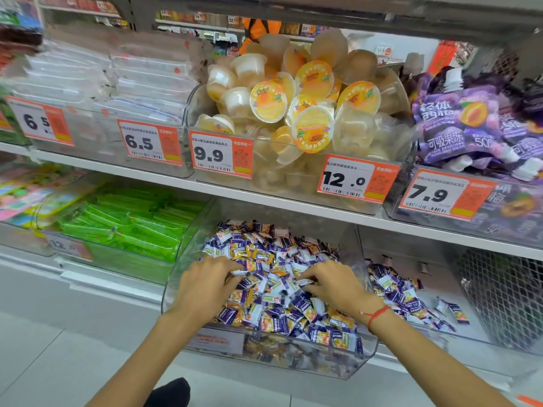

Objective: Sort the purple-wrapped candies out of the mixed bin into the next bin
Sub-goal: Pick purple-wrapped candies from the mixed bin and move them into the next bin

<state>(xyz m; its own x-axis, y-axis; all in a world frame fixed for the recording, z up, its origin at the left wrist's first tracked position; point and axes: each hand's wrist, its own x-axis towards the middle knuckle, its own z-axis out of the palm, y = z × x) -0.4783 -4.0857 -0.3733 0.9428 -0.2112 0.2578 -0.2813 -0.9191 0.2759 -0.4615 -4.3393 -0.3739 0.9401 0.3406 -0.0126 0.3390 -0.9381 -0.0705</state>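
Hands reach into a clear plastic mixed bin (364, 352) at lower centre of the frame. Left hand (205, 284) pinches a small wrapped candy (239, 272) at its fingertips; right hand (332, 284), with a red string bracelet (376, 314) on the wrist, pinches another candy (304, 282). Purple, orange and white wrapped candies (276, 301) fill this bin. Right of it, the next bin (458, 292) holds a smaller heap of purple-wrapped candies (396, 292). Both bins sit on a white store shelf (123, 170). Above, at centre, jelly cups (296, 104) fill a bin behind orange price tags (221, 154). Green packets (132, 227) lie at left.
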